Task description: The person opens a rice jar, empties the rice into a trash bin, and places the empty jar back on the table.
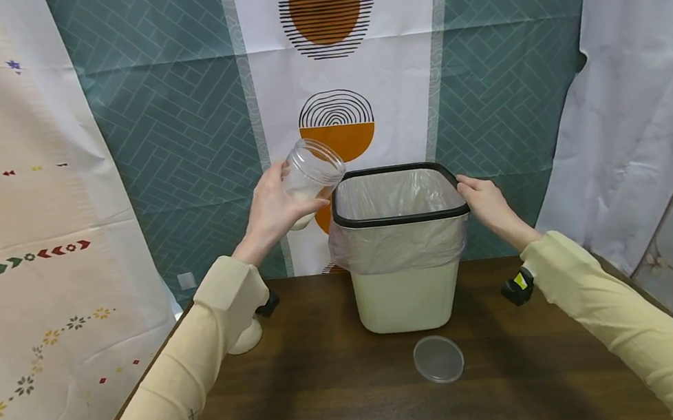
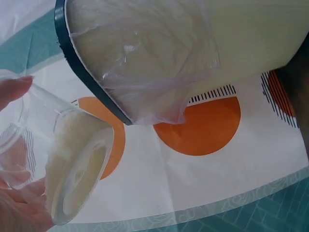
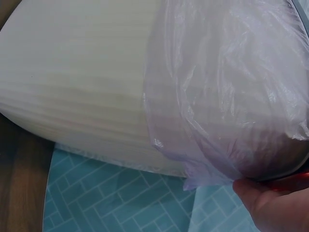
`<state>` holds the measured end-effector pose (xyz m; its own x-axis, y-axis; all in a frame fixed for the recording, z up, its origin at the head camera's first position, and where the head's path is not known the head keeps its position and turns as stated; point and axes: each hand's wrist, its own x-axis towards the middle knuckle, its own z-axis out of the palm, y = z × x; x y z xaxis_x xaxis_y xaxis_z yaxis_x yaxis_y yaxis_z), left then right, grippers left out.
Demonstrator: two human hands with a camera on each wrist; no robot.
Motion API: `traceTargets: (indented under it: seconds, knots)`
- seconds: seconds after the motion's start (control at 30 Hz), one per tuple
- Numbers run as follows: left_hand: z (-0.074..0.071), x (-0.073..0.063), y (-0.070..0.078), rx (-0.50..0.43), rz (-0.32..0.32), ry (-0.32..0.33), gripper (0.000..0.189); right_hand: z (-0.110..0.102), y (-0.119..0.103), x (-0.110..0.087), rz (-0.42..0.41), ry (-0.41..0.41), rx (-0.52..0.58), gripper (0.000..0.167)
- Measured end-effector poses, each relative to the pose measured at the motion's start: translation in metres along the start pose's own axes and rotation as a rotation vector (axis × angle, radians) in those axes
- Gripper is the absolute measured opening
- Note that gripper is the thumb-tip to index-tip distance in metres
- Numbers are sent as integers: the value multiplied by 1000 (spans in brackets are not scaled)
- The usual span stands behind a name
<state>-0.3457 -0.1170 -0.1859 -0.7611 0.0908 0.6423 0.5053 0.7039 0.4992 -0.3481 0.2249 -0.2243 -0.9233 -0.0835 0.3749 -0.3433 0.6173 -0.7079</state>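
A clear plastic jar point(image 1: 314, 164) is held in my left hand point(image 1: 274, 207), with its mouth tilted towards the left side of a pale trash bin point(image 1: 405, 299). In the left wrist view, whitish stuff lies at the lower end of the jar point(image 2: 79, 157); what it is cannot be made out. The bin has a black rim and a thin translucent liner point(image 1: 403, 247) folded over it. On the bin's right side, my right hand point(image 1: 487, 205) grips the rim, thumb outside against the liner in the right wrist view. A clear round lid point(image 1: 439, 359) lies before the bin.
The bin stands on a dark wooden table point(image 1: 334, 404). Behind it hangs a green and white patterned cloth point(image 1: 176, 117). A pale rounded object point(image 1: 245, 338) is partly hidden behind the left sleeve. More cloth hangs on both sides.
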Motion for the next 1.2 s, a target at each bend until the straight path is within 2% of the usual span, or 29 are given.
traceTargets:
  seconds: [0.27, 0.5, 0.77, 1.2]
  knots:
    - [1, 4, 8, 130, 66, -14, 90, 0, 0, -2, 7, -11, -6, 47]
    - [6, 9, 13, 254, 198, 47, 86, -1, -2, -3, 21, -17, -12, 48]
    - [9, 13, 15, 335, 293, 53, 82, -1, -2, -3, 17, -18, -22, 48]
    - [9, 21, 19, 386, 328, 26, 84, 0, 0, -2, 2, -17, -18, 48]
